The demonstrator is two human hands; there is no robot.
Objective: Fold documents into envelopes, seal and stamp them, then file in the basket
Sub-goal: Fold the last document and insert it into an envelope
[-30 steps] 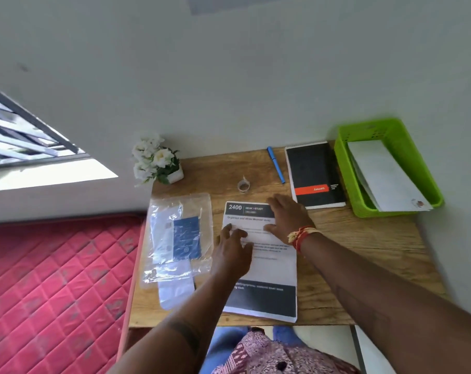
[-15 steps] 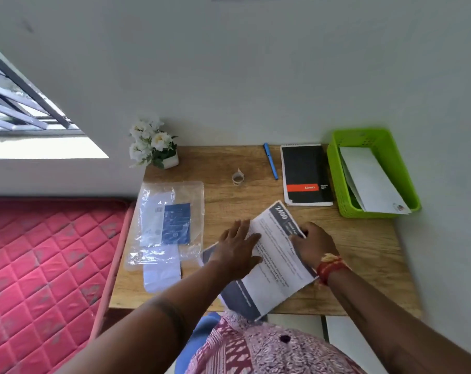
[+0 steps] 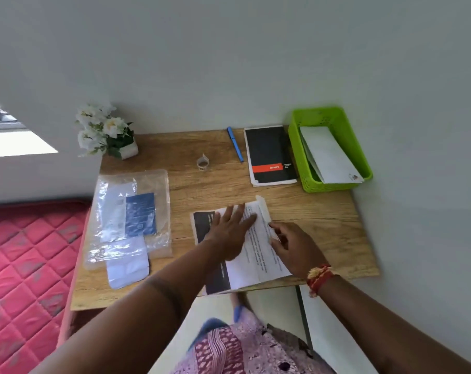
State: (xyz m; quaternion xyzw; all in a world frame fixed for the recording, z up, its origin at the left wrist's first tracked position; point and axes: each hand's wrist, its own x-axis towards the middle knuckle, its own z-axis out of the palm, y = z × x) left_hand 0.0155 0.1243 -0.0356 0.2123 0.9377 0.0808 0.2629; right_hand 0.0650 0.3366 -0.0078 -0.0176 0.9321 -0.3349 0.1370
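A printed document with dark bands lies on the wooden desk, its near end hanging over the front edge. Its right edge is lifted and folded over. My left hand lies flat on the sheet with fingers spread. My right hand pinches the folded right edge. A green basket at the back right holds a white envelope. A clear plastic bag of envelopes lies at the left, one white envelope sticking out. A small roll of stamps stands at the back middle.
A black notebook and a blue pen lie at the back, beside the basket. A pot of white flowers stands at the back left corner. A red mattress borders the desk's left side. A wall runs along the right.
The document has turned from lying straight to lying slanted, closer to the front edge. My right hand moved from its top to its right edge and folded that edge over.
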